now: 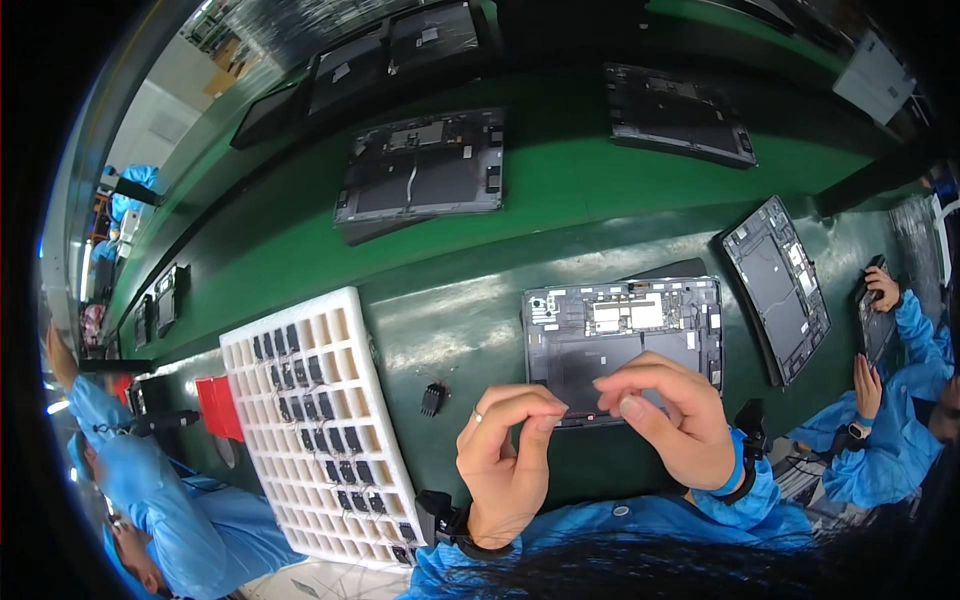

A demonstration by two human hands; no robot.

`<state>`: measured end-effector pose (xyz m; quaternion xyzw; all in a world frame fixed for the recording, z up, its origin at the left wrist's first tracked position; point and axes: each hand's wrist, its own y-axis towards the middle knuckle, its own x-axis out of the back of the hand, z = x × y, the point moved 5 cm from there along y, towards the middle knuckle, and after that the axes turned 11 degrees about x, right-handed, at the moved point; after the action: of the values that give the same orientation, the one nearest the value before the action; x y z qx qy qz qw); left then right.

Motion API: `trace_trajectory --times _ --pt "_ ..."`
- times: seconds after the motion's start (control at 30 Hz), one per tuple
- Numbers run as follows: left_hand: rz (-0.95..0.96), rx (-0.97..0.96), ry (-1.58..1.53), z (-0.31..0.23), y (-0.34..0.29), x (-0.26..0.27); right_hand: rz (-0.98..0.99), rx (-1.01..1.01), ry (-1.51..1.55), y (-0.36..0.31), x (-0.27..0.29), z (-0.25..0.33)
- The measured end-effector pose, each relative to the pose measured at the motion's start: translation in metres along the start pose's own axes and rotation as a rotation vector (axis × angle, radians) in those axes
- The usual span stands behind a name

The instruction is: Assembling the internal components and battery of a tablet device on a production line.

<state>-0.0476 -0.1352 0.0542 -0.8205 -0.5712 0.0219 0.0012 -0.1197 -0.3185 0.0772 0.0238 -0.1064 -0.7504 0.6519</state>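
Hovering around the near edge of an open dark device (570, 350), two bare hands face each other with curled fingers. The left hand (508, 450) has its thumb and forefinger tips close together by the device's near left part; the right hand (675, 415) reaches over its near right part, forefinger and thumb slightly parted. Whether either one grips something thin, I cannot tell.

The device lies flat on the green desk (470, 330), inner side up, its far edge lined with metal plates and boards; a dark panel (675, 268) juts out beyond that far edge. To its left, a broad stretch of desk runs to the right edge of a white foam tray (352, 330), and a small black part with thin wires (433, 400) lies within this stretch, nearer the tray. Similar black parts (305, 405) fill some of the tray's pockets, and a red bin (218, 408) stands just past its left edge.

On the right, a narrower strip of desk parts the device from a second open device (778, 290), set at a slant. Farther right, a co-worker's hands (868, 388) are at another device (876, 325).
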Motion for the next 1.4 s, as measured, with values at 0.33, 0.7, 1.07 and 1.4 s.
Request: trace_trajectory --times 0.33,0.7,1.07,1.4 --pt "0.014 -0.020 0.014 -0.003 -0.004 -0.009 -0.040 0.013 -0.116 0.003 -0.012 0.010" --pt "-0.056 0.093 -0.013 0.005 -0.005 -0.008 -0.147 0.362 -0.571 0.008 -0.014 0.026" --pt "0.013 0.166 0.029 0.011 -0.007 -0.014 -0.221 0.090 0.011 0.000 -0.016 -0.008" --pt "0.300 0.457 -0.221 0.022 -0.004 -0.036 -0.542 -0.287 0.663 -0.031 -0.027 -0.060"
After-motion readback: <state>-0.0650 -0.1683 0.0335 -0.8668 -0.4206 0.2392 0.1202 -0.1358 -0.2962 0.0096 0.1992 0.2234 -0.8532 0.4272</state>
